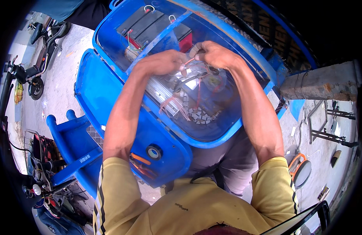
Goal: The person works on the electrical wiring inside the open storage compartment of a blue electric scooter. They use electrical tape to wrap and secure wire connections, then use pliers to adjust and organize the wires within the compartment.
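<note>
Over an open blue box, my left hand and my right hand meet with fingers pinched. Between them runs a short reddish-orange wire, and both hands grip it. Dark and clear-looking wires hang below the fingers, partly blurred. Under my left wrist lies a silver finned metal unit with thin pinkish wires at its end. Black batteries with red sides stand in the far part of the box, behind a blue crossbar.
The open blue lid carries a black tape roll and orange-handled tools. White chips lie on the box bottom. A concrete post stands at right. Motorbikes and another person's clothing are at left.
</note>
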The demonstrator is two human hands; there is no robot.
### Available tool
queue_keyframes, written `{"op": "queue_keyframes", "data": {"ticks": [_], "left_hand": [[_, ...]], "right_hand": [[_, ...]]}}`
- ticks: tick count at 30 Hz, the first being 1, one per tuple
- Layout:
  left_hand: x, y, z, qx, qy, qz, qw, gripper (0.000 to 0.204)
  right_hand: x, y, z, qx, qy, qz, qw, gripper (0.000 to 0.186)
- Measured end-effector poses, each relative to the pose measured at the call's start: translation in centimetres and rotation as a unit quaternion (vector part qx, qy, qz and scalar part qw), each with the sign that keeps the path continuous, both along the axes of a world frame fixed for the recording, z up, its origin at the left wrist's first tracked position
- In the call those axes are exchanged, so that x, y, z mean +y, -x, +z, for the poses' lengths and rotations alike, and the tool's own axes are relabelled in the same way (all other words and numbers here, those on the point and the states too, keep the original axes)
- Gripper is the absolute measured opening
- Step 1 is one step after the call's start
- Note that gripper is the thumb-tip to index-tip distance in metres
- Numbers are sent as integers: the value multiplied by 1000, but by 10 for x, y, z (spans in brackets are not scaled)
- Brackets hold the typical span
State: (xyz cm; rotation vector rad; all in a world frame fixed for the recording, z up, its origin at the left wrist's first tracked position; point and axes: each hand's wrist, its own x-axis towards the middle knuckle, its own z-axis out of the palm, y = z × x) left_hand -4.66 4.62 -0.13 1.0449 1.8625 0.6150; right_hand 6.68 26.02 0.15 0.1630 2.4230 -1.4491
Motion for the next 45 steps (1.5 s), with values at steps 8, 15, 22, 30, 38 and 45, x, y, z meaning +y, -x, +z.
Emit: {"op": "queue_keyframes", "data": {"ticks": [8, 15, 22, 30, 38, 45], "left_hand": [[4, -5, 10, 53, -9, 14, 998, 31], [4, 0, 2, 62, -70, 52, 994, 38], [0, 6, -9, 61, -116, 106, 986, 36], [0, 6, -8, 73, -129, 94, 984, 32], [2, 6, -10, 70, -126, 100, 984, 31], [1, 9, -9, 80, -118, 82, 986, 31]], "right_hand": [[-3, 1, 6, 30, 47, -49, 997, 29], [7, 6, -6, 36, 11, -94, 995, 36], [3, 1, 0, 12, -29, -90, 995, 53], [11, 2, -17, 14, -115, -60, 991, 57], [12, 3, -17, 32, -173, -52, 983, 40], [12, 3, -15, 43, -162, -69, 983, 37]]}}
